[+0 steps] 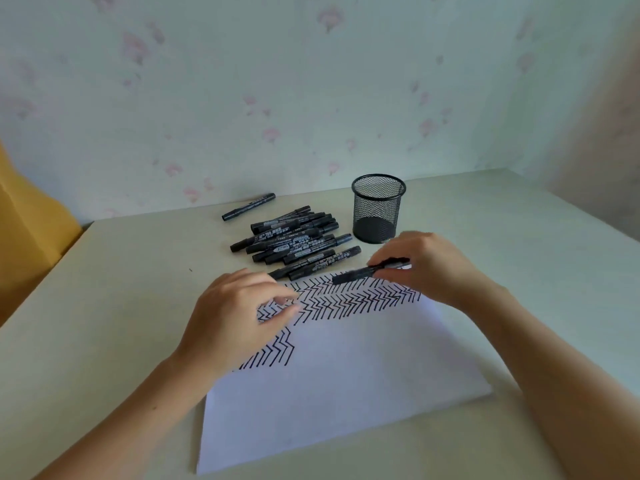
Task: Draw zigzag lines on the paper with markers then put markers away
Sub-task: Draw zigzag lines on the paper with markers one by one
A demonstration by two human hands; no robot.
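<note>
A white sheet of paper (346, 382) lies on the table with rows of black zigzag lines (349, 299) across its far part and a shorter patch at the left. My right hand (433, 268) grips a black capped marker (356, 273) above the paper's far edge, the marker pointing left. My left hand (235, 320) hovers over the left side of the paper with loosely curled fingers, holding nothing. A pile of several black markers (294, 244) lies just beyond the paper. One more marker (248, 206) lies apart, further back.
An empty black mesh pen cup (378, 207) stands behind my right hand, right of the pile. The beige table (104, 306) meets a floral wall at the back. A yellow object (27, 230) sits off the table's left edge.
</note>
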